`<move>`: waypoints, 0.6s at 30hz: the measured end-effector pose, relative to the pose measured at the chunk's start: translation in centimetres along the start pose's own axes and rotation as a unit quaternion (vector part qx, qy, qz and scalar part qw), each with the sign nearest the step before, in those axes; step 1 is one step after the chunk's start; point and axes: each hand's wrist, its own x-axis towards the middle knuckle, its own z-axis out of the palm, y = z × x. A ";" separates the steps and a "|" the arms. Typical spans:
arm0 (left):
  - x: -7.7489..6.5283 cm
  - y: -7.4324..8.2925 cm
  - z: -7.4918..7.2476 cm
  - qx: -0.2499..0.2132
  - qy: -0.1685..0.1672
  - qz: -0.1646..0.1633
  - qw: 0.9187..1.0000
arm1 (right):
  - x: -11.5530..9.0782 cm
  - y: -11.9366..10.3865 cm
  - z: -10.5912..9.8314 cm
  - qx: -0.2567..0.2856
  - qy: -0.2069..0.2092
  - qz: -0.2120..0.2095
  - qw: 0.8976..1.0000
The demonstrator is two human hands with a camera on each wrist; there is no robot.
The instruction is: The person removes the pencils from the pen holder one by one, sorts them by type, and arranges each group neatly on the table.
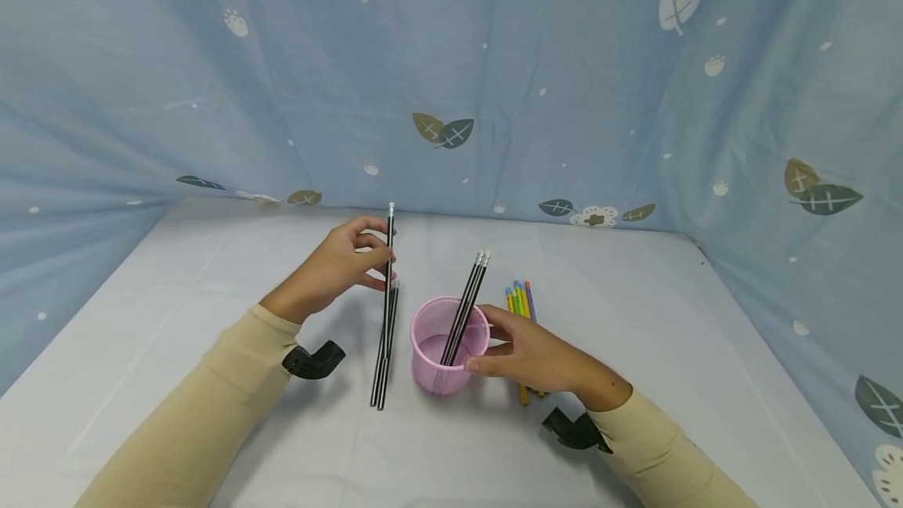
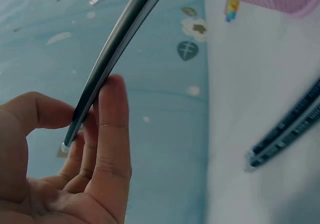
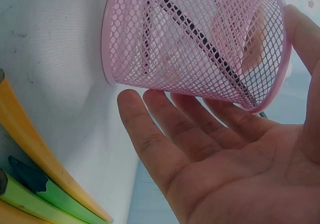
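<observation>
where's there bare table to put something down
Right of the coloured pencils and beyond the right sleeve, the white table is bare out to the blue curtain. Another free patch lies between the left sleeve and the curtain on the left. The middle is crowded: left hand, black pencils, pink cup and right hand sit close together.

Pinches a black pencil [image 1: 387, 296] in the left grip [image 1: 342, 265], toward the far edge of the worktop [image 1: 635, 312], over flat-lying pencils [image 1: 382, 389]. Holds a pink mesh cup [image 1: 433, 381] of leaning pencils [image 1: 466, 308] in the right grip [image 1: 539, 353], beside coloured pencils [image 1: 524, 302] toward the right edge.
</observation>
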 end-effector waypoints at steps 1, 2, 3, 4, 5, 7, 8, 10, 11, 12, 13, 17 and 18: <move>0.1 -0.2 0.0 0.005 -0.004 -0.006 1.000 | 0.0 0.0 0.0 0.000 0.000 -0.001 1.000; 0.1 -0.4 0.0 0.010 -0.007 -0.013 1.000 | 0.0 0.1 0.0 0.001 0.000 -0.001 1.000; 0.2 -0.6 0.0 0.013 -0.011 -0.019 1.000 | 0.0 0.1 0.0 0.001 0.000 -0.002 1.000; 0.2 -0.7 -0.1 0.018 -0.014 -0.024 0.999 | 0.0 0.1 0.0 0.001 0.000 -0.002 1.000; 0.2 -0.9 -0.1 0.020 -0.018 -0.027 0.999 | 0.0 0.1 0.0 0.002 -0.001 -0.003 1.000; 0.3 -1.2 -0.1 0.029 -0.026 -0.032 0.999 | 0.0 0.2 0.0 0.002 -0.001 -0.004 1.000; 0.3 -1.4 -0.2 0.032 -0.029 -0.035 0.998 | 0.0 0.2 0.0 0.002 -0.001 -0.004 1.000; 0.4 -1.7 -0.2 0.040 -0.037 -0.040 0.998 | -0.1 0.1 0.0 0.002 -0.001 -0.005 1.000; 0.4 -1.9 -0.3 0.045 -0.040 -0.044 0.997 | -0.1 0.1 0.0 0.001 0.000 -0.005 1.000; 0.5 -2.0 -0.3 0.050 -0.042 -0.049 0.997 | -0.1 0.1 0.0 0.000 0.000 -0.006 1.000; 0.5 -2.2 -0.3 0.053 -0.045 -0.054 0.996 | -0.1 0.1 0.0 -0.001 0.001 -0.007 1.000; 0.5 -2.6 -0.5 0.061 -0.049 -0.073 0.994 | 0.0 0.2 0.0 0.003 -0.002 -0.011 1.000; 0.6 -2.7 -0.5 0.061 -0.050 -0.076 0.994 | 0.0 0.2 0.0 0.004 -0.003 -0.012 1.000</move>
